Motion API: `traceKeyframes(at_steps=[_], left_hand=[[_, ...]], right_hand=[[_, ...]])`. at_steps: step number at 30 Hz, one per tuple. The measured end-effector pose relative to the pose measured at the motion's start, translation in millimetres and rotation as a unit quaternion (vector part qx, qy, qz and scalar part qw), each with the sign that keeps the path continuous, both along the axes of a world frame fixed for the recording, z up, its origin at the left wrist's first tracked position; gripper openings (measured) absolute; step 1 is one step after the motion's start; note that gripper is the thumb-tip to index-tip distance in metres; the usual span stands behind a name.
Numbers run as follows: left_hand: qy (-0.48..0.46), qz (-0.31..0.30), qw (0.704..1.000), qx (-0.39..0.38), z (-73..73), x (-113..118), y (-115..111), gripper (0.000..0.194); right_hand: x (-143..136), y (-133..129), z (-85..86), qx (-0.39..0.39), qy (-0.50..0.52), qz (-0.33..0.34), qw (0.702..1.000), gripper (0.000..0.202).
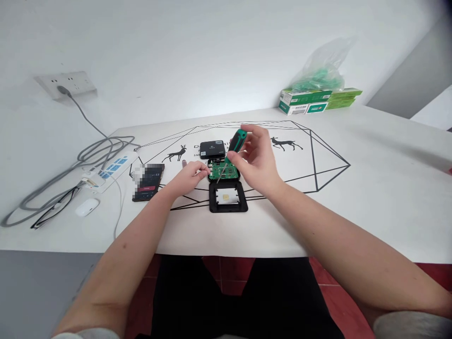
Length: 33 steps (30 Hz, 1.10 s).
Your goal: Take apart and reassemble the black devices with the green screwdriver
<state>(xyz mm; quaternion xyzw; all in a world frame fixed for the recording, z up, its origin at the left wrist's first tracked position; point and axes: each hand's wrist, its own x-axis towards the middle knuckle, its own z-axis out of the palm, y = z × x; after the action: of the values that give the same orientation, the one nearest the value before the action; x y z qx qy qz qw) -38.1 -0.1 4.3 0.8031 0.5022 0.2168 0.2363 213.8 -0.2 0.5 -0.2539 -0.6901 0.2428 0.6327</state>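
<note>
Presumably for control, screwdriver (pixel 222 171) is gripped by right hand (pixel 260 160), handle (pixel 237 141) between thumb and fingers; circuit board (pixel 230 172) apparently steadied by left hand (pixel 192 175), half-curled, hold unclear.

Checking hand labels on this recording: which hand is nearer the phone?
Left. The left hand is right of the phone, by the circuit board; the right hand is farther right, holding the screwdriver.

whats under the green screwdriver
A green circuit board in a black case. The screwdriver, in the right hand, hides a strip; what lies beneath the board cannot be seen.
</note>
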Motion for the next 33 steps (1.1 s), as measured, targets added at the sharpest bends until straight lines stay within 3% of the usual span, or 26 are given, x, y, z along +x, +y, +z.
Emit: traceKeyframes(at_steps=[4,9,25,33], left_hand=[[-0.092,-0.021,0.992,-0.078,1.2,-2.1,-3.7,0.027],[-0.160,-0.038,0.980,-0.112,1.6,-0.8,-5.2,0.025],[-0.171,-0.069,0.972,-0.142,-2.0,0.2,-4.1,0.025],[-0.162,-0.072,0.973,-0.150,0.4,3.1,-5.7,0.030]], right_hand=[[2.8,11.3,-4.4,0.016,0.038,-0.026,0.999,0.065],[-1.2,5.4,-6.4,0.030,0.023,-0.035,0.999,0.067],[-6.4,-4.3,-3.0,0.024,0.050,-0.015,0.998,0.066],[-9.1,-2.8,-5.4,0.073,0.020,-0.018,0.997,0.062]])
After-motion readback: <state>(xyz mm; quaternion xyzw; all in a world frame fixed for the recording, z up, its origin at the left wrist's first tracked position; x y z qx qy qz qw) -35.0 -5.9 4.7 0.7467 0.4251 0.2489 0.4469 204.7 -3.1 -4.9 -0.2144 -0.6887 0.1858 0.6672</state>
